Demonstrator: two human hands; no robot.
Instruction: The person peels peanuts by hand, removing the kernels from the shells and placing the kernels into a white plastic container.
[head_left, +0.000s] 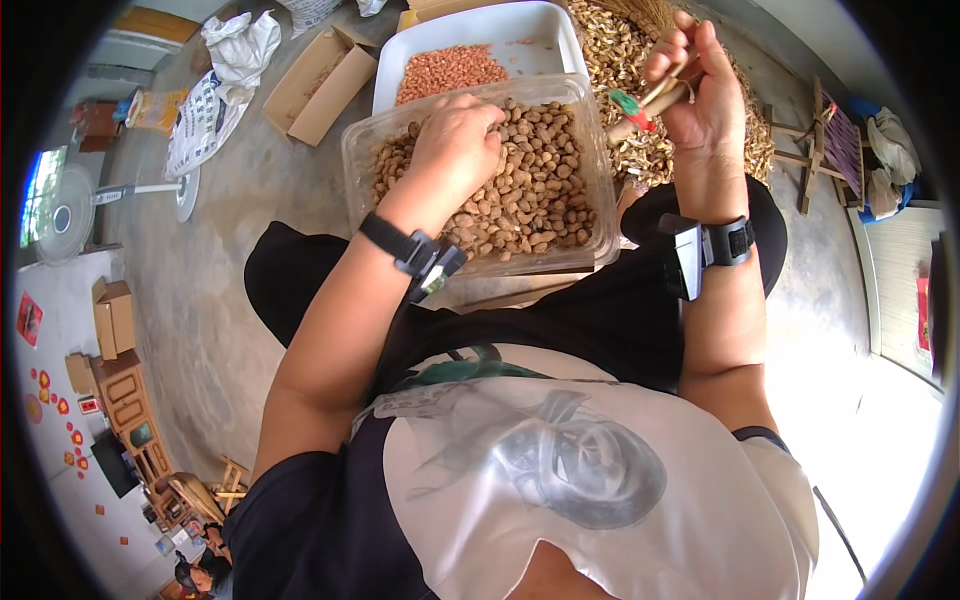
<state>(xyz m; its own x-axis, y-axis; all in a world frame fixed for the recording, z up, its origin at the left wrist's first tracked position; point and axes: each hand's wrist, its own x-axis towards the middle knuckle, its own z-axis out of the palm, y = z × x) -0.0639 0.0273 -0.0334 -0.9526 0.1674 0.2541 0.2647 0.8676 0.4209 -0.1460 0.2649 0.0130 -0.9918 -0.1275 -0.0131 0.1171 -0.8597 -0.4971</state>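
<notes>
A clear plastic tub (352, 172) full of unshelled peanuts (529, 191) stands before me. My left hand (461, 139) reaches into it from above, fingers bent down over the nuts; whether it grips any is hidden. To the right, raised over a heap of peanut shells (626, 45), my right hand (701, 90) is closed around a wooden tool (664, 94) with red and green wrapping near one end; its exact kind is unclear. Behind the tub, a white plastic basin (536, 26) contains shelled reddish peanuts (450, 67). A strapped device sits on each wrist.
An open cardboard box (315, 90) lies left of the basin, with white woven sacks (199, 124) beyond it. A standing fan (71, 214) is farther left. At right is a wooden-framed folding stool (829, 142). Another person (202, 574) is at the lower left.
</notes>
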